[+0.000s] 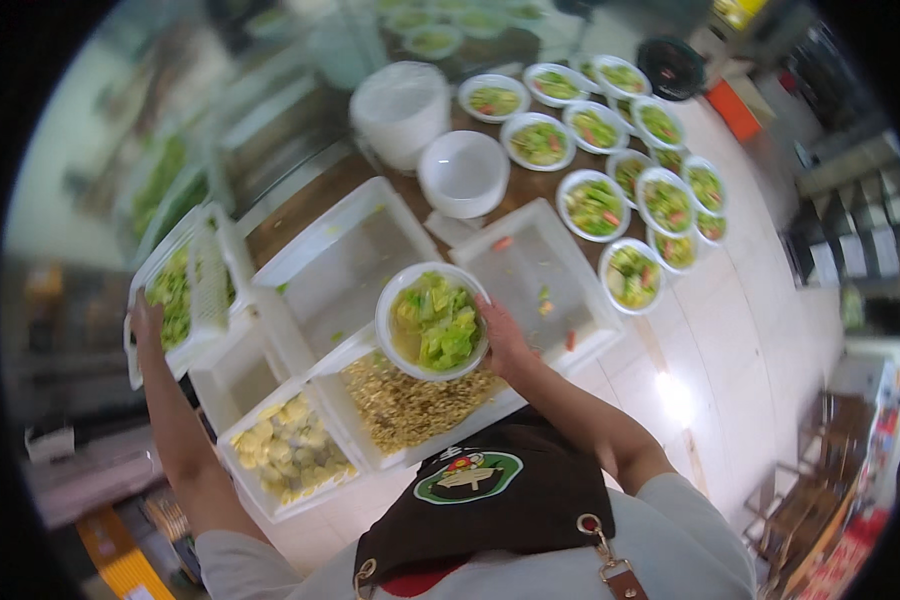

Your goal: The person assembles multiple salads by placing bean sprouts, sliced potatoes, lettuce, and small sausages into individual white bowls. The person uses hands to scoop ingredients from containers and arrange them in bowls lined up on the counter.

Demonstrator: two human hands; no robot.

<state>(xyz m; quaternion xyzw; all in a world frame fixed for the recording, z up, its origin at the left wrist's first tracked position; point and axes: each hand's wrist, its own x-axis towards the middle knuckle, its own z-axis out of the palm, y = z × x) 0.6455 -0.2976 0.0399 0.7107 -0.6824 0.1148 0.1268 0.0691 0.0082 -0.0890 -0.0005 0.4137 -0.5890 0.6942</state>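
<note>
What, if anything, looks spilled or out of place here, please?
A few orange-red pieces lie scattered in the white tray beside the right hand; they look like stray scraps rather than a pile.

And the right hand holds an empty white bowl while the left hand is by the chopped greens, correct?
Not empty: the head view shows lettuce in the white bowl held by the right hand. The left hand is indeed by the chopped greens.

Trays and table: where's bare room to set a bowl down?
Right tray, beside the held bowl: mostly bare, few scraps. Large middle tray, between bowl stack and small bin: likewise. Brown table strip beyond it: narrow. Crowded: far right, filled bowls packed close; near side, under tan pieces and yellow slices.
</note>
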